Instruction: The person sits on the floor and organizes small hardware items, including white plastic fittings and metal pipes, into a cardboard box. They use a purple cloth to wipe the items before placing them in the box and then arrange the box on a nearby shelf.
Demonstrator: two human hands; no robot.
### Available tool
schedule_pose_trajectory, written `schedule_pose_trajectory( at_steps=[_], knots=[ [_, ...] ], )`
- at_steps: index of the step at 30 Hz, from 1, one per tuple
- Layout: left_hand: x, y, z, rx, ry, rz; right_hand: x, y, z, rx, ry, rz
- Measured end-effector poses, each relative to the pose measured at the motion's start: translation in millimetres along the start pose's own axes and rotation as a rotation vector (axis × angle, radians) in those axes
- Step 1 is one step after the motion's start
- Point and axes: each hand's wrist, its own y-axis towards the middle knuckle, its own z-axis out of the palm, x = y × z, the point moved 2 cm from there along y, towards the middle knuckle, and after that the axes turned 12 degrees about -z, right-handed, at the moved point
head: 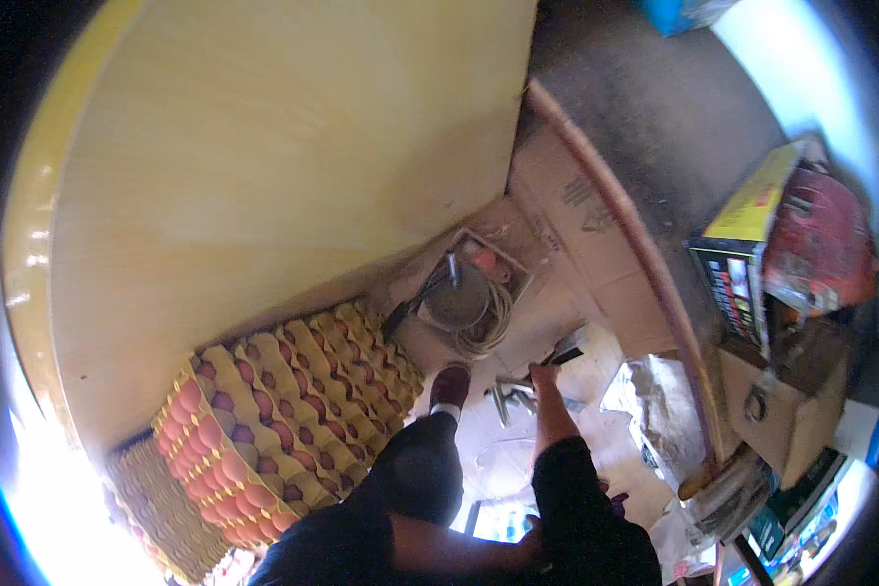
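My right hand (544, 375) reaches down over the floor, closed around a dark handle or bar that I cannot make out well. Just left of it, pale metal bars or legs (509, 399) stand out above the floor, partly hidden by the hand. My left hand (531, 542) lies low in the view near the right forearm, its fingers mostly hidden; whether it holds anything is unclear. Beyond the shoe (450, 384), an open box (524, 275) contains a round grey object, coiled cord and an orange-red item.
Stacked cardboard trays of eggs (293, 410) fill the lower left beside a large pale yellow panel (286, 146). A curved brown edge (630, 212) runs along the right. Past it are a yellow and black box (740, 242), a red bag-like item (820, 234) and an open cardboard box (765, 417).
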Motion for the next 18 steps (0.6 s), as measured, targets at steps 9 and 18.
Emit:
schedule_pose_trajectory(
  at_steps=[9,18],
  knots=[
    [11,40,-19,-0.32,-0.095,0.265,8,-152,-167,0.492,0.441,-0.118],
    [22,28,-59,-0.466,-0.153,0.055,-12,-306,-220,0.108,0.95,0.022]
  ],
)
